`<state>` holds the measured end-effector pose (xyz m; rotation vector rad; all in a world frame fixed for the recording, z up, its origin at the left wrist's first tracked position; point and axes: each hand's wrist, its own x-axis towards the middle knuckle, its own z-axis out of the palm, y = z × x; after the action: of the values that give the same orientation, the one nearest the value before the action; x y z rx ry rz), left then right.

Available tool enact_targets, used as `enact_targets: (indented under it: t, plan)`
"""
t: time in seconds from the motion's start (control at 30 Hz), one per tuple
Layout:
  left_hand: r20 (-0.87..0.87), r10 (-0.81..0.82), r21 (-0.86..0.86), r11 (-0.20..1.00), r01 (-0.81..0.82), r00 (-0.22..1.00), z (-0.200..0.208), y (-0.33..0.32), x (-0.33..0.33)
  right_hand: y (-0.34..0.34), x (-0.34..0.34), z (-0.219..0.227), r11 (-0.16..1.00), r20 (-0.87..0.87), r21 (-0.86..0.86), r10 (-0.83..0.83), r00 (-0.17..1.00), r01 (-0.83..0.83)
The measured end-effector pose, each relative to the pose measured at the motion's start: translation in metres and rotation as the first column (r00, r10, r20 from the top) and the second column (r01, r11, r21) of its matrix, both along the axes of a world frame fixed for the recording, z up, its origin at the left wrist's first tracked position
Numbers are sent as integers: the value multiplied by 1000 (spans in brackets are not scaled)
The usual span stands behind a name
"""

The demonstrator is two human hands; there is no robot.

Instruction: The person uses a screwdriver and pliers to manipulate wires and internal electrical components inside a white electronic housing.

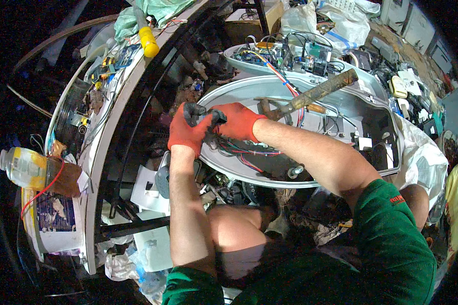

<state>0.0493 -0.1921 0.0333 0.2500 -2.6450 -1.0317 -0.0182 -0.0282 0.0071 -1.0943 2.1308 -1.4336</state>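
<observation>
Both my hands wear red-orange gloves with dark fingertips. My left hand (186, 129) and my right hand (237, 122) meet over the left end of a grey oval casing (229, 173). Their fingers are closed together around a small dark piece, mostly hidden by the gloves; I cannot make out its kind. Just below my right hand, a bundle of thin coloured wires (254, 152) runs into the casing. A hammer (323, 93) with a worn wooden handle lies across the casing, right of my hands. Beside it is a smaller wooden-handled tool (316, 109).
Behind the casing lies a second grey shell (234, 58) with circuit boards and cables. At left, a curved pale panel (114, 109) carries a plastic bottle (28, 168) and a yellow-ended tool (148, 42). White sacks (425, 157) and electronic scrap (402, 86) crowd the right.
</observation>
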Motion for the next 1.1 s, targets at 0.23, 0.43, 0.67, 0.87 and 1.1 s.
enact_targets:
  t: [0.23,0.43,0.67,0.87,1.1]
  plan:
    - [-122,-53,-14,999,52,991,-4,-7,7,10,-8,3,989,43,-105,-105,994,109]
    - [-4,-85,-336,939,79,996,-8,-20,9,15,-24,9,936,-20,-248,-264,964,251]
    - [257,43,-577,808,117,965,21,31,-6,28,-33,22,849,3,-384,-391,920,362]
    - [303,-23,-560,804,198,953,20,34,-19,21,-23,29,747,7,-467,-531,848,472]
    - [375,-45,-443,868,222,926,11,37,-26,19,-21,20,742,16,-541,-461,887,395]
